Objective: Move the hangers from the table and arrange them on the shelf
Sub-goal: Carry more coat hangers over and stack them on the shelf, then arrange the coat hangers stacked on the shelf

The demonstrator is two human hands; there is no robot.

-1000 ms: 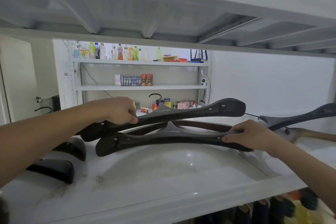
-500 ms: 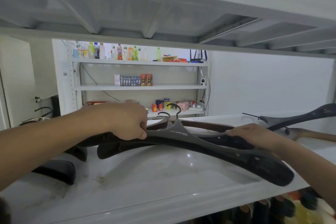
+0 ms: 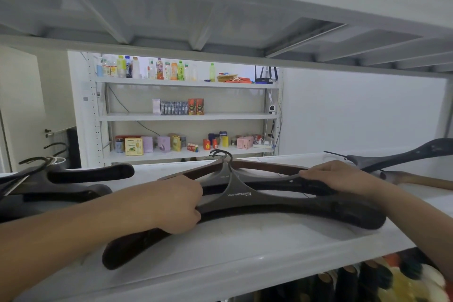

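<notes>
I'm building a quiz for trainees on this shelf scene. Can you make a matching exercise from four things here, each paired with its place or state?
Things:
1. left hand
2. right hand
3. front dark hanger
4. hanger pile

Places or states:
A. lies across the near edge of the white shelf, logo facing up
B. rests on the right arm of the hanger behind
C. sits at the shelf's far left, untouched
D. grips the front hanger left of its neck

Pairs: 1-D, 2-B, 3-A, 4-C

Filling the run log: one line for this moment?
left hand grips front hanger | right hand rests on rear hanger | both on shelf
</notes>
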